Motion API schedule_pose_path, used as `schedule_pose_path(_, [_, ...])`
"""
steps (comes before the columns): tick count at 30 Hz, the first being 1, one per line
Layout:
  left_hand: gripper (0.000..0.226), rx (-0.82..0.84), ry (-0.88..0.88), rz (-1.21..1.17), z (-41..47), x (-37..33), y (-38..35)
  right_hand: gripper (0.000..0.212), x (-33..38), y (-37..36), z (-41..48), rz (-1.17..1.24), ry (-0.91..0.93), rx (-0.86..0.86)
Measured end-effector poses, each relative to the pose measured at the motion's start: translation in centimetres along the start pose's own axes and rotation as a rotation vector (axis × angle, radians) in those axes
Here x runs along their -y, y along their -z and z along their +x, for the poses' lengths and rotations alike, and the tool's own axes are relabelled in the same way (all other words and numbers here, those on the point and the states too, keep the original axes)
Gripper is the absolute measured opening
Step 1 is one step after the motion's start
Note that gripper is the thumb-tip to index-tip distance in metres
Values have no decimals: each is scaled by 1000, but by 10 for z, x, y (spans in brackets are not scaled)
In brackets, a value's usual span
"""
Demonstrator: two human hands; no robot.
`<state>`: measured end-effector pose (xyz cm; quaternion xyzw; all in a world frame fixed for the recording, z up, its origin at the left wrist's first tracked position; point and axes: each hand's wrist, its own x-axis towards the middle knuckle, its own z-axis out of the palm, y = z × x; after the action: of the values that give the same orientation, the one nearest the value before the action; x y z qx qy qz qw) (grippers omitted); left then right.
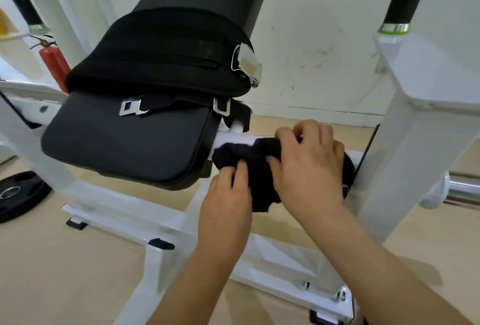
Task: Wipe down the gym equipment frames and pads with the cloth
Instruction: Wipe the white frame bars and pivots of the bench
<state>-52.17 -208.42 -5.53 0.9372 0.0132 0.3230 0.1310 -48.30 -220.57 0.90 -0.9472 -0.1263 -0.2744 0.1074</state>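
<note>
Your right hand (309, 166) had its grip curled over the one dark cloth (241, 153), bunching it on the white crossbar (233, 139) just beside the seat pad (124, 140). Your left hand (226, 194) pinched the cloth's lower edge. One weight plate (15, 192) lay on the floor (65, 272).

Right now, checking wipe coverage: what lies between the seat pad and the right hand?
Head view: the cloth, bunched over the white bar, fills the gap from seat pad to right hand.
</note>
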Motion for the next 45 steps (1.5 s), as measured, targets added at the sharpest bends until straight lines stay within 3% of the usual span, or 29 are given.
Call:
schedule_pose_path(2, [38, 47, 43, -77, -8, 3, -2, 12, 9, -6, -2, -36, 6, -46])
schedule_pose_path(4, [37, 68, 102, -190, -12, 4, 1, 8, 27, -19, 8, -39, 64, -22])
schedule_pose_path(7, [57, 57, 192, -439, -10, 6, 5, 30, 50, -33, 24, -72, 91, 53])
schedule_pose_path(12, [60, -14, 317, -622, 0, 9, 1, 57, 60, -35, 51, -4, 50, 209])
schedule_pose_path(14, [63, 1, 265, -600, -4, 5, -1, 58, 50, -30, 44, -7, 35, 220])
schedule_pose_path(17, [57, 60, 52, -469, -18, -4, -5, 58, 19, -14, 13, -107, 6, 190])
schedule_pose_path(19, [57, 96, 40, -469, -21, -2, -10, 60, 10, -9, 3, -197, 12, 143])
schedule_pose_path(26, [36, 78, 493, -923, -6, 11, -3, 90, 72, -44, 42, -216, 103, 211])
schedule_pose_path(30, [26, 75, 465, -835, -16, -2, -3, 86, 41, -36, 21, -228, 145, 162])
schedule_pose_path(34, [26, 75, 142, -545, -34, -7, -6, 94, 0, -22, -15, -335, 50, 155])
schedule_pose_path(36, [23, 44, 7, -394, -33, -5, -5, 88, 8, -26, -6, -366, 47, 182])
schedule_pose_path(41, [29, -13, 190, -364, -16, 19, 11, 76, 64, -43, 51, -171, 119, 283])
schedule_pose_path(45, [32, -70, 25, -421, -10, 17, 19, 69, 38, -28, 20, -256, 182, 209])
